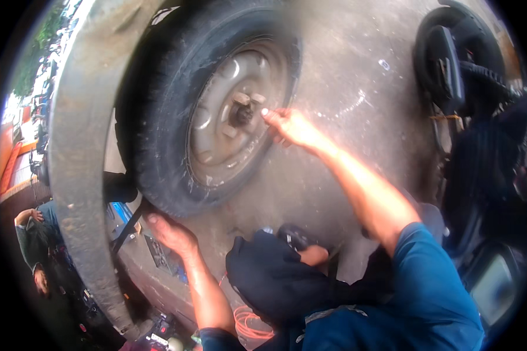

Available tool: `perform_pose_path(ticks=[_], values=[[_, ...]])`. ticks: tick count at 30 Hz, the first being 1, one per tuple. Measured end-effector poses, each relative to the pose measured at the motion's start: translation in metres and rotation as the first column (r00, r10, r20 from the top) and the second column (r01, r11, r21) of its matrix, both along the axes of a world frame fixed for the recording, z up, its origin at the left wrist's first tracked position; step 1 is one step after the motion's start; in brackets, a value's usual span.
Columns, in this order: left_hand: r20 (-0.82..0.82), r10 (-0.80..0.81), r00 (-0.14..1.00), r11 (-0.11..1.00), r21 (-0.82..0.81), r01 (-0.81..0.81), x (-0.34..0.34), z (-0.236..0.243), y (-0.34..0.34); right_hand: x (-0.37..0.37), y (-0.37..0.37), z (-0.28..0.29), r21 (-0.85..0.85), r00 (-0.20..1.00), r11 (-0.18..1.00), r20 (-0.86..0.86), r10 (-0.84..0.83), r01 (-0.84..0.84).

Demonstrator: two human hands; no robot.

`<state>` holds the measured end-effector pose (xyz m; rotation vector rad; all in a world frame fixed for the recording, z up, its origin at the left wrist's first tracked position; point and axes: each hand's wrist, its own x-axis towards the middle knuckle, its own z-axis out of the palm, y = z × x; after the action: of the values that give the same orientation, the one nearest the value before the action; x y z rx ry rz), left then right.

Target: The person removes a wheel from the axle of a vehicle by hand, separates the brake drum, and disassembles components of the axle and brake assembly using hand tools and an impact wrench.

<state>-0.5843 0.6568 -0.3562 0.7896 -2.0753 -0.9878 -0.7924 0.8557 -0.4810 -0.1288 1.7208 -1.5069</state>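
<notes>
A tire [168, 137] on a worn steel rim [215, 145] sits beside a dirty, curved vehicle panel [79, 146]. My left hand [171, 233] is at the tire's lower edge, fingers loosely extended toward its underside, tips partly hidden and blurred. My right hand [287, 126] is just right of the hub [243, 114], fingers curled with the thumb outward; whatever they may hold is unclear. Below the tire, my bent dark-clad knee [257, 269] and a shoe [293, 237] show on the concrete floor [357, 105].
Dark motorbike parts with a wheel [457, 55] line the right side. An orange coiled hose [252, 322] lies near my knee. A blue object [123, 217] sits behind the tire's lower edge. Another person's arm and hand [38, 281] show at the far left.
</notes>
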Motion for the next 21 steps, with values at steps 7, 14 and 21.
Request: perform_pose_path(ticks=[7, 14, 21], values=[[-0.116, -0.055, 0.992, 0.913, -0.408, 0.003, -0.014, -0.020, 0.001, 0.009, -0.036, 0.003, -0.130, 0.991, 0.988, 0.110, -0.073, 0.087], [-0.121, -0.146, 0.982, 0.925, -0.368, 0.092, -0.015, -0.021, -0.002, 0.009, -0.045, 0.007, -0.217, 0.995, 0.973, 0.079, -0.063, 0.079], [-0.117, -0.240, 0.964, 0.921, -0.341, 0.188, -0.018, -0.009, -0.008, 0.020, -0.056, -0.009, -0.125, 0.870, 0.973, -0.437, -0.228, 0.192]])
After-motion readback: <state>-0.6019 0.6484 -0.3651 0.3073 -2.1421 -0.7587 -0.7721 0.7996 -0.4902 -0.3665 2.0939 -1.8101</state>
